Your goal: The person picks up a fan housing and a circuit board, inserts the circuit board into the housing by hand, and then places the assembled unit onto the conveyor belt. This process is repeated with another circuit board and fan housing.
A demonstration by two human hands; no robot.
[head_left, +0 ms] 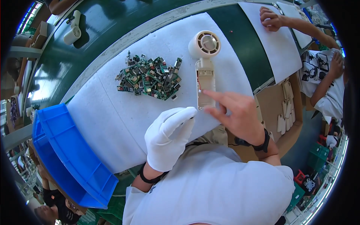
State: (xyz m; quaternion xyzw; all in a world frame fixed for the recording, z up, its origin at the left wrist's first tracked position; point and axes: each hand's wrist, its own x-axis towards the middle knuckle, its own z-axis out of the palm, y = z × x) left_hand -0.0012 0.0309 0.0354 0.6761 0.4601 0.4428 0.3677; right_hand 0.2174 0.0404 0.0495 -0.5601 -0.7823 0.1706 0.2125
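A cream handheld fan (205, 71) lies on the white foam sheet, its round head away from me and its hollow handle open upward. Thin red wires run inside the handle to a small white connector (200, 91). My right hand (240, 114) is bare; its index finger reaches to the connector and its thumb lies apart near the handle's lower end. Left of the handle's lower end is my left hand (167, 137) in a white glove, with thumb and fingers pressed together. A small dark bit shows at those fingertips, too little to name.
A pile of green circuit boards (150, 77) lies left of the fan on the foam sheet (108, 108). A blue bin (75, 153) stands at the left. At right, a cardboard box (275, 108) holds cream parts. Another fan (73, 30) lies far left; a co-worker's hand (270, 18) rests far right.
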